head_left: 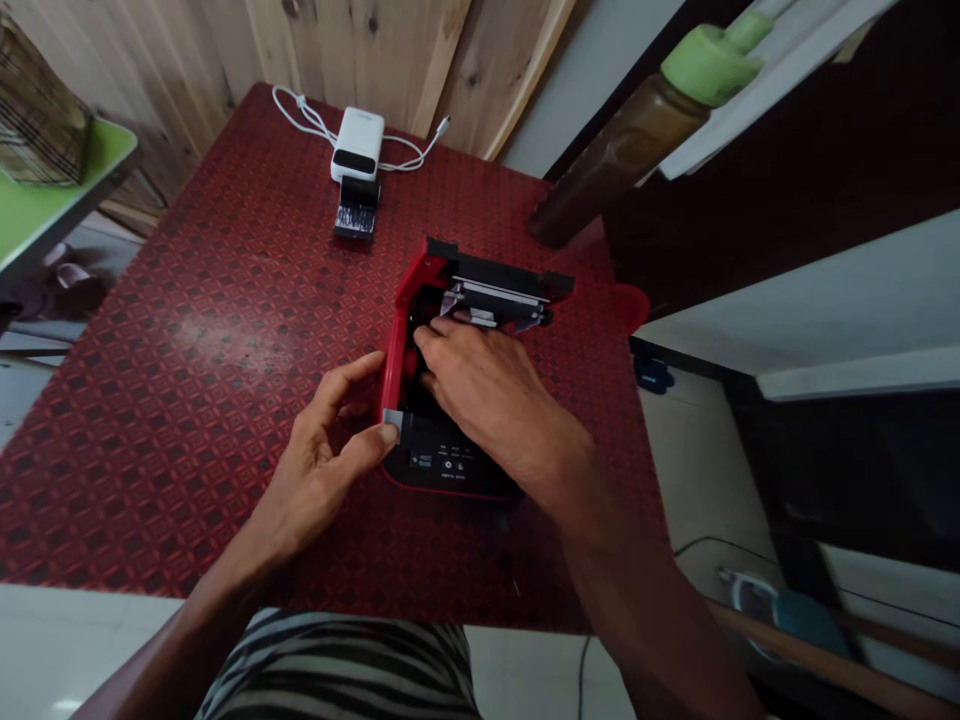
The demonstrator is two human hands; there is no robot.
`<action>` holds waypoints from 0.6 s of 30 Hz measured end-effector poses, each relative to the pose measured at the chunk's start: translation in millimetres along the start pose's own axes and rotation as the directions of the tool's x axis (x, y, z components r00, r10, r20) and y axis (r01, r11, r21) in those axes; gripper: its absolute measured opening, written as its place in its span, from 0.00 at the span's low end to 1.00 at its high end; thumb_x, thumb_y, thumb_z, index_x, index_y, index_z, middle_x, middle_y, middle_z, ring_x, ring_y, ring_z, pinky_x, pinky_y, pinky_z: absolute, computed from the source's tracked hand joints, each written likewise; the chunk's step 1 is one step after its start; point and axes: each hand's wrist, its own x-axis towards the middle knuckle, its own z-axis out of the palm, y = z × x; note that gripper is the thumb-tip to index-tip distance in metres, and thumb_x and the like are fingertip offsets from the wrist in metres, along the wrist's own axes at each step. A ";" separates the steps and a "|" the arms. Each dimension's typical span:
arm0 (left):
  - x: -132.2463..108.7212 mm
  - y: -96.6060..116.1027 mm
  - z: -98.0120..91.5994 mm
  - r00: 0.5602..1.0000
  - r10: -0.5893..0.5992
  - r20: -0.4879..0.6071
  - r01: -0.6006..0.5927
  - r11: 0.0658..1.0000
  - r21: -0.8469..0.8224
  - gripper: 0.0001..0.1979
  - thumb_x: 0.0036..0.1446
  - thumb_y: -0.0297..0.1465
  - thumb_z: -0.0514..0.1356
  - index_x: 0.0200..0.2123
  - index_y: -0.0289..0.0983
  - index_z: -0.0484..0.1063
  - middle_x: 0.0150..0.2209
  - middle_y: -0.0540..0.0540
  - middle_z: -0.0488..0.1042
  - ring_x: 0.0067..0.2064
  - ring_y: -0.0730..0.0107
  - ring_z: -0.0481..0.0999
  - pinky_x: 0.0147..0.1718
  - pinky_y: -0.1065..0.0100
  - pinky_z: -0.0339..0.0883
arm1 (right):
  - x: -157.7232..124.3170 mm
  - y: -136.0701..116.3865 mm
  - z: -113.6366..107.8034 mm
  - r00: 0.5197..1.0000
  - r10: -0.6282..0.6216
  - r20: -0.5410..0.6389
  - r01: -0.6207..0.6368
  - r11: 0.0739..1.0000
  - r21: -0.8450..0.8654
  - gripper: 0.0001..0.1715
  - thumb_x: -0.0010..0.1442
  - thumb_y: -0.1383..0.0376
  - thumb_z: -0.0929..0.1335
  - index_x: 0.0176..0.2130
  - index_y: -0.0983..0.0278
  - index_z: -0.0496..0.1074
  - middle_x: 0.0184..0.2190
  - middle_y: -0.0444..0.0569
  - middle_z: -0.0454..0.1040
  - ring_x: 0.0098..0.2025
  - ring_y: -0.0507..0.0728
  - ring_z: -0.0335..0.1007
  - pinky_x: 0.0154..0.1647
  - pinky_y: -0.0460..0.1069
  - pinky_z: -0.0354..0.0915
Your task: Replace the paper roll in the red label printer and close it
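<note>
A red and black printer [469, 462], probably a label printer, sits on the table with its lid [510, 275] raised. My left hand [322, 440] grips its left side, the thumb on the grey front corner and the fingers against the red wall. Inside the open compartment, my right hand [487, 385] has its fingers curled below the lid. The fingertips are partly hidden, so I cannot make out what they hold. Under the lid, a roller and a metal strip show.
On the red patterned table [225, 420], a white power bank [358, 140] with a white cable [409, 155] lies at the back, a black curled strip [356, 210] before it. A brown bottle with a green cap [709, 65] stands at the right edge. Wooden boards [360, 50] rise behind.
</note>
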 end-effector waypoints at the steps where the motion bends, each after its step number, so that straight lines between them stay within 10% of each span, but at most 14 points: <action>1: -0.1 0.0 0.1 1.000 -0.005 -0.003 0.005 1.000 -0.003 0.33 0.68 0.42 0.74 0.74 0.49 0.77 0.70 0.42 0.82 0.72 0.37 0.79 0.73 0.38 0.70 | -0.7 1.1 -0.7 1.000 -0.007 -0.008 0.007 1.000 0.002 0.18 0.73 0.78 0.69 0.56 0.67 0.83 0.53 0.62 0.89 0.49 0.68 0.89 0.41 0.56 0.76; 11: -1.0 0.5 2.0 1.000 0.013 -0.011 -0.013 1.000 -0.002 0.32 0.68 0.43 0.75 0.72 0.48 0.77 0.73 0.43 0.79 0.72 0.38 0.78 0.74 0.40 0.69 | -36.5 2.8 3.1 0.944 0.047 -0.326 -0.011 0.994 0.113 0.10 0.69 0.74 0.72 0.45 0.61 0.84 0.42 0.53 0.88 0.42 0.65 0.86 0.40 0.56 0.75; 18: -1.0 -1.7 0.6 1.000 0.022 -0.017 -0.020 0.997 0.071 0.30 0.70 0.45 0.73 0.72 0.50 0.77 0.70 0.44 0.81 0.66 0.40 0.82 0.64 0.45 0.76 | -85.5 39.7 2.9 0.647 0.352 -0.677 0.093 0.845 0.527 0.10 0.71 0.63 0.78 0.52 0.56 0.85 0.45 0.46 0.89 0.44 0.61 0.86 0.50 0.57 0.79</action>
